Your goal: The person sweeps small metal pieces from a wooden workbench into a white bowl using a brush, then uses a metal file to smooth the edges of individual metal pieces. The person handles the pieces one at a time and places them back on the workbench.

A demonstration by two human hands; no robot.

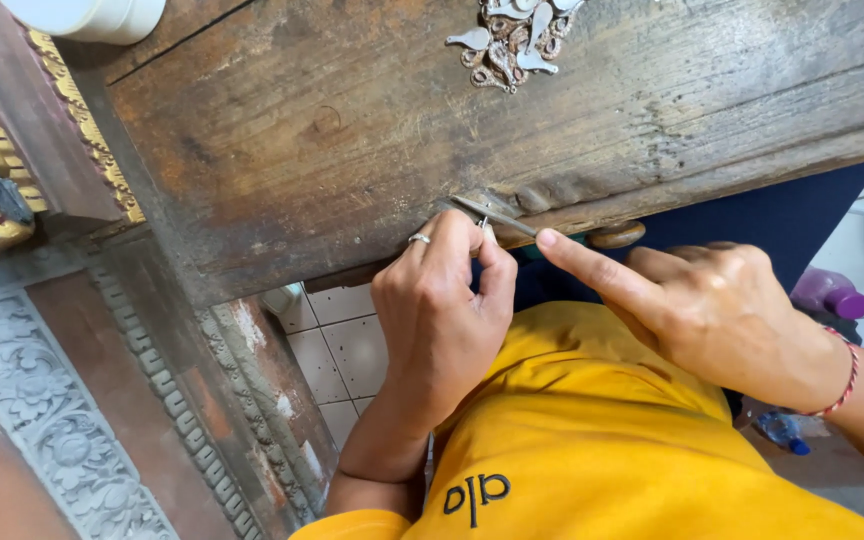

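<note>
The left hand (442, 320) is clenched in a pinch at the near edge of the tabletop (372, 130), thumb and fingertips closed on a very small metal piece (484, 224) that is mostly hidden between them; a ring sits on one finger. The right hand (712, 310) grips a slim metal file (497, 214), its forefinger stretched along the shaft and the blade lying across the worn notch in that edge, touching the pinched piece. With the blade so close to the left fingertips, a slip off the tiny piece would likely scrape them, and too loose a pinch could let the piece spring out over the edge toward the tiled floor (342, 340). Well apart, near the far edge, a heap of small silver ornaments (512, 40) rests on the wood.
</note>
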